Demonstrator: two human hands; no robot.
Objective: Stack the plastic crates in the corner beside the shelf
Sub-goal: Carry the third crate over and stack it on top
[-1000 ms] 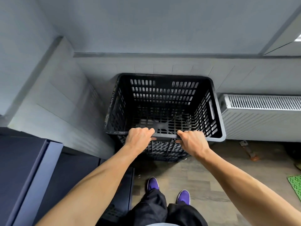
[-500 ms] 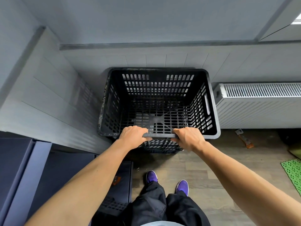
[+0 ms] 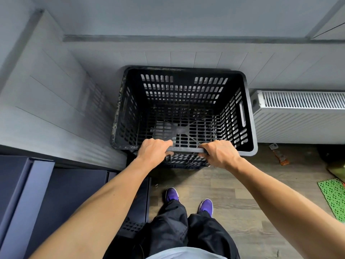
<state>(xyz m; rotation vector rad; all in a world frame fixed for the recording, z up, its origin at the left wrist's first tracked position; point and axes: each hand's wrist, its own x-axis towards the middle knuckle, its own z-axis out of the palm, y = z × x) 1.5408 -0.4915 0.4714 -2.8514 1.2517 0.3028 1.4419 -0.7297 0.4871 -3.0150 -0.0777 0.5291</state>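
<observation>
Black crate sits in the corner at the person's twelve o'clock, apparently atop a second crate, with the shelf at eight o'clock and the radiator at two. Left hand and right hand curl over its near rim; letting go seems all that remains.

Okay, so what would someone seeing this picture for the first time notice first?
A big black slotted crate fills the middle, standing by the wall with a white radiator on its right. The left hand and right hand both grip its near rim. Below, purple shoes stand on the wood floor, a green mat at the right edge.
</observation>
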